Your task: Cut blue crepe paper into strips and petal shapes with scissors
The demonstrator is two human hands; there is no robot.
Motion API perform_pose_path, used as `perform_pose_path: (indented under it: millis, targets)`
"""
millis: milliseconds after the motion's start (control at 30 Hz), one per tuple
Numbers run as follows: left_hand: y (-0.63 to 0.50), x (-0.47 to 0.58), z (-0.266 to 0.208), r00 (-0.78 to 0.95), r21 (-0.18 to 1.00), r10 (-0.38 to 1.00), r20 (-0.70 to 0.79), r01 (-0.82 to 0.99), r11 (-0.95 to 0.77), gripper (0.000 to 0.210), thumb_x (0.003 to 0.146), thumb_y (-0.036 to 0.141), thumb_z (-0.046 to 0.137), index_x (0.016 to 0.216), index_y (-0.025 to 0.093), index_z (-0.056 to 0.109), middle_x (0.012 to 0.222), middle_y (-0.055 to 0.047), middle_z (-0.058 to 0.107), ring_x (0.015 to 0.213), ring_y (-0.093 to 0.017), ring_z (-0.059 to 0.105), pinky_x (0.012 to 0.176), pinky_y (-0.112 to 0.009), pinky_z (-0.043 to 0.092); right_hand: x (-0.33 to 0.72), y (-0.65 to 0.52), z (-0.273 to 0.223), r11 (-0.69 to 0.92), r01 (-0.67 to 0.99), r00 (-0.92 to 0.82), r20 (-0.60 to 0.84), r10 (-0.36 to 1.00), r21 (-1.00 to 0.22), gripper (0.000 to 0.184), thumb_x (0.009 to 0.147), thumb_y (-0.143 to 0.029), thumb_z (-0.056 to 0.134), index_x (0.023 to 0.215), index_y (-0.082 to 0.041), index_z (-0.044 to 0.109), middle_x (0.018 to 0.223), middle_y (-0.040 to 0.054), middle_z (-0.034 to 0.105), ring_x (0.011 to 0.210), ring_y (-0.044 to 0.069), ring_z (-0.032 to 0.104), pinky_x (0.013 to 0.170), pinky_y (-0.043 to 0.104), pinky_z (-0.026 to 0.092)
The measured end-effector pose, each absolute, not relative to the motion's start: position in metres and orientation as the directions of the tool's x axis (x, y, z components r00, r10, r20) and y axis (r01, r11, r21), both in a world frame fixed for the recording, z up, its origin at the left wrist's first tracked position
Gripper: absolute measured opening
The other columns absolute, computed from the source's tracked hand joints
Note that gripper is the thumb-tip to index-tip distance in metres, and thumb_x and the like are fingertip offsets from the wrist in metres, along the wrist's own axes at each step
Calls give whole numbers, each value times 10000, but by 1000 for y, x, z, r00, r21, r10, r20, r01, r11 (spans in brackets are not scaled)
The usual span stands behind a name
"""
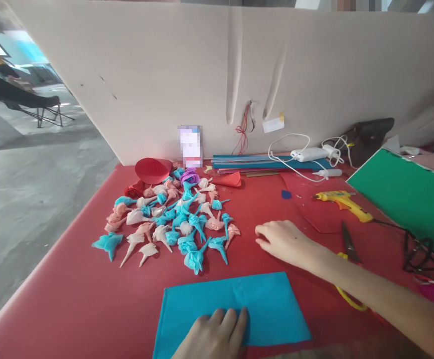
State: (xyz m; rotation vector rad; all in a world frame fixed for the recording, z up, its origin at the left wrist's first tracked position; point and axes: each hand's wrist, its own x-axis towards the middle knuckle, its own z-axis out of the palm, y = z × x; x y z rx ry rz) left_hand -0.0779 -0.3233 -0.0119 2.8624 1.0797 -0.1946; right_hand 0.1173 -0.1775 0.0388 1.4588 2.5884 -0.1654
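Sheet in bright blue, pressed down by an unclenched left hand, right hand kinda half-curled near crinkly flowers, grip can't really be told

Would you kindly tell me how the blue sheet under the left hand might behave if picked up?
The blue sheet would probably feel light, as it looks thin. It may be floppy, since wrinkles show near its far edge. It seems unlikely to roll, lying broad and flat.
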Motion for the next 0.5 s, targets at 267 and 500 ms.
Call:
perform_pose_path:
  millis: [267, 500]
  targets:
    - [-322, -84, -11, 737, 104, 669, -97, 676, -730, 427, 815, 285, 667, 1167, 137, 477, 876, -10, 679, 653, -175, 654, 456, -261, 477, 128, -270, 7, 597, 782, -607, 0, 795, -178, 176, 808, -175, 537, 939, -218, 647, 917, 45, 687, 789, 210, 663, 660, 323, 527]
    - [-331, -99, -15, 748, 145, 660, 68, 647, -749, 275, 847, 327, 626, 1040, 171, 509, 834, 13, 662, 635, -163, 647, 483, -254, 488, 139, -303, -31, 657, 743, -576, 376, 725, -127, 281, 866, -142, 412, 1074, -165, 601, 1004, 105, 706, 812, 238, 674, 642, 340, 528]
